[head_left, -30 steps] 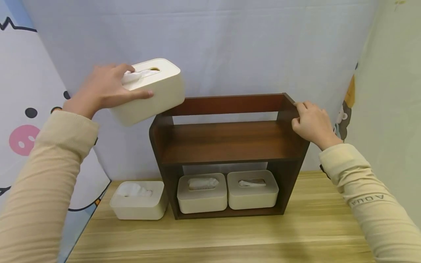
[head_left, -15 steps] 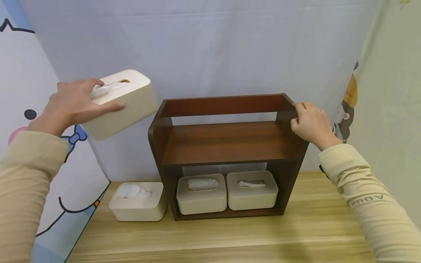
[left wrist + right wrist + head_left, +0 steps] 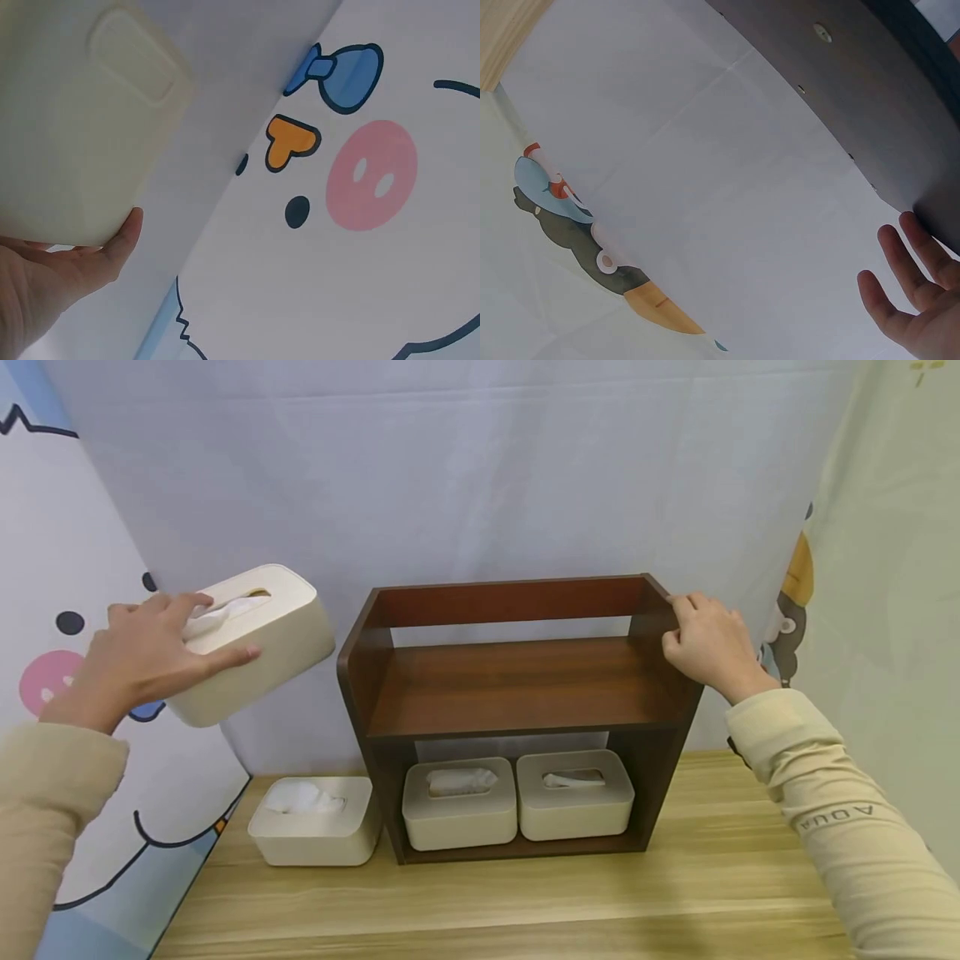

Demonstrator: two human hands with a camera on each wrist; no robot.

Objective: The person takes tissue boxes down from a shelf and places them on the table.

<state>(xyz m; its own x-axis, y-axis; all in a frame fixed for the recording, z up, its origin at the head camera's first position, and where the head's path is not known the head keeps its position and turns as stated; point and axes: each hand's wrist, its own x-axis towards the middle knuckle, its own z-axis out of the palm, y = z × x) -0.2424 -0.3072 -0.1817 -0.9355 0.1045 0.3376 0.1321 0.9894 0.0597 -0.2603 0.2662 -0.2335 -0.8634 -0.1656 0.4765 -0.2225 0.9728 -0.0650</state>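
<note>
My left hand [image 3: 146,652] grips a cream tissue box [image 3: 258,647] from its left end, thumb along the front side and fingers on top near the tissue slot. The box hangs tilted in the air, left of a dark brown two-tier shelf [image 3: 502,689]. In the left wrist view the underside of the held tissue box [image 3: 82,135] faces the camera. My right hand [image 3: 712,643] holds the upper edge of the shelf's right side panel. From the right wrist, several fingers show beside that panel [image 3: 855,82]; the thumb is out of sight there.
Two more tissue boxes [image 3: 460,814] [image 3: 576,806] stand side by side in the shelf's lower tier. Another tissue box [image 3: 315,835] sits on the wooden table [image 3: 480,910], just left of the shelf. A pale curtain [image 3: 465,468] hangs behind, with a cartoon-printed panel [image 3: 45,543] at left.
The left hand has carried its tissue box left and, lately, down, away from the shelf's upper left corner. My right hand stays on the shelf's side panel.
</note>
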